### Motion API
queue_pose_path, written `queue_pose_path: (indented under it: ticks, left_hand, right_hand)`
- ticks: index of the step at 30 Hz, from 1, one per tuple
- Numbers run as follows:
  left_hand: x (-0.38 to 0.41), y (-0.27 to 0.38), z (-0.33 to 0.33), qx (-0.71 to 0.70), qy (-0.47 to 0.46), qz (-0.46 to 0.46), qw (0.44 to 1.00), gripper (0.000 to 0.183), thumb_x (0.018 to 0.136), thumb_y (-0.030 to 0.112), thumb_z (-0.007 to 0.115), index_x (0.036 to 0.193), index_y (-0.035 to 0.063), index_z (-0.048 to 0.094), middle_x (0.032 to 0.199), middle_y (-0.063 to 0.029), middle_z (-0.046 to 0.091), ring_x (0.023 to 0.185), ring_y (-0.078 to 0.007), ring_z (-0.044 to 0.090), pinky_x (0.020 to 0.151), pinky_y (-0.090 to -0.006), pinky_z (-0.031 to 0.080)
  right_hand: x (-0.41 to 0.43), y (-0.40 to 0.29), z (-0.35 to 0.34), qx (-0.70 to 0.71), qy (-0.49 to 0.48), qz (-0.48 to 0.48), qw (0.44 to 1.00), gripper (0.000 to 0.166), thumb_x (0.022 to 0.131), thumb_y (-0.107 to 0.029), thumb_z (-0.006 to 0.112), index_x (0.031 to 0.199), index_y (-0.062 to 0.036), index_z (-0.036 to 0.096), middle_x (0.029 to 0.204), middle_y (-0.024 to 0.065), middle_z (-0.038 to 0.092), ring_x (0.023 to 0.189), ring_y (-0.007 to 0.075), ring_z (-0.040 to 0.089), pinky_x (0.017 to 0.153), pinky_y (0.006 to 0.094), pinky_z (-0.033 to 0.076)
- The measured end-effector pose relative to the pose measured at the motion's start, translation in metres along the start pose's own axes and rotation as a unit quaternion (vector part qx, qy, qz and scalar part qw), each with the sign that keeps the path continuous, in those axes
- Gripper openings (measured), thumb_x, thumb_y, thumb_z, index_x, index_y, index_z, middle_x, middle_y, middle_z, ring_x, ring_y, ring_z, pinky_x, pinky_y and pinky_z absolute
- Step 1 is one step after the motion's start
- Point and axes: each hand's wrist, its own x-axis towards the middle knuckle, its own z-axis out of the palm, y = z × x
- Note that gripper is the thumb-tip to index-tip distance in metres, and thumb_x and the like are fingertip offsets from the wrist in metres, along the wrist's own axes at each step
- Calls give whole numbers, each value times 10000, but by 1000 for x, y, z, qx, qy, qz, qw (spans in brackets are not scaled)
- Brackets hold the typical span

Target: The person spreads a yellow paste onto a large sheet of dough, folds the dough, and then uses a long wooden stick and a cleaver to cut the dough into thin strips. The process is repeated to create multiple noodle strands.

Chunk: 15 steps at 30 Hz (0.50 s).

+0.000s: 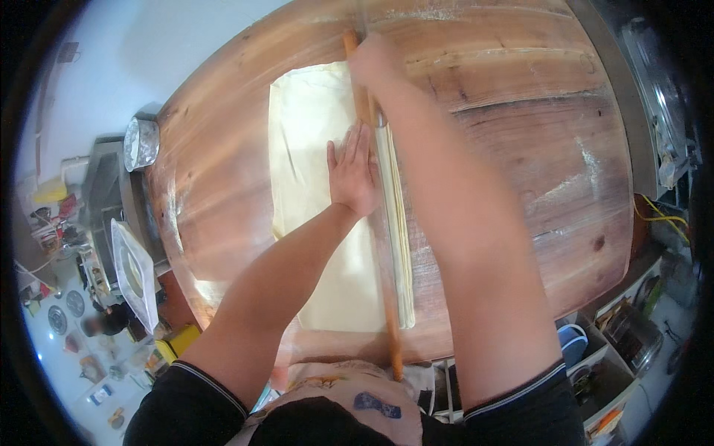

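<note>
A folded sheet of pale yellow dough [312,122] lies on the wooden work table. A long wooden rod [394,334], like a rolling pin, runs lengthwise over it towards my body. My left hand [351,167] rests flat beside the rod, fingers spread on the dough. My right hand [378,58], blurred, is closed near the rod's far end around the handle of what looks like a blade; most of it is hidden by my forearm. Along the right of the rod lies a narrow layered strip of dough [403,240].
The broad wooden table [502,145] has flour smears. A round metal tin [141,144] stands at its left edge, with a white plastic tray [134,273] nearer me. Open bins [602,373] with containers sit below the right edge. A person [109,320] is far off at left.
</note>
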Motion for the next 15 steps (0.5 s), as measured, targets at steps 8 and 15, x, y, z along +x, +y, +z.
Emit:
queue_pose_path:
  ticks: [8, 15]
  left_hand:
    - [-6, -16, 3, 60, -6, -22, 998, 586, 929, 200, 382, 1463, 17, 223, 1527, -145, 233, 1417, -267, 217, 1132, -548, 116]
    - [-35, 23, 9, 23, -13, -39, 999, 569, 953, 205, 368, 1460, -6, 219, 1529, -158, 220, 1426, -270, 187, 1133, -549, 131]
  right_hand:
    - [-187, 70, -83, 232, 99, 11, 968, 336, 850, -116, 519, 1173, -30, 559, 884, 144, 655, 799, 236, 644, 727, 384, 512]
    - [-475, 173, -53, 80, 47, 64, 994, 342, 851, -46, 548, 1182, 39, 523, 783, 197, 623, 627, 307, 632, 567, 390, 511]
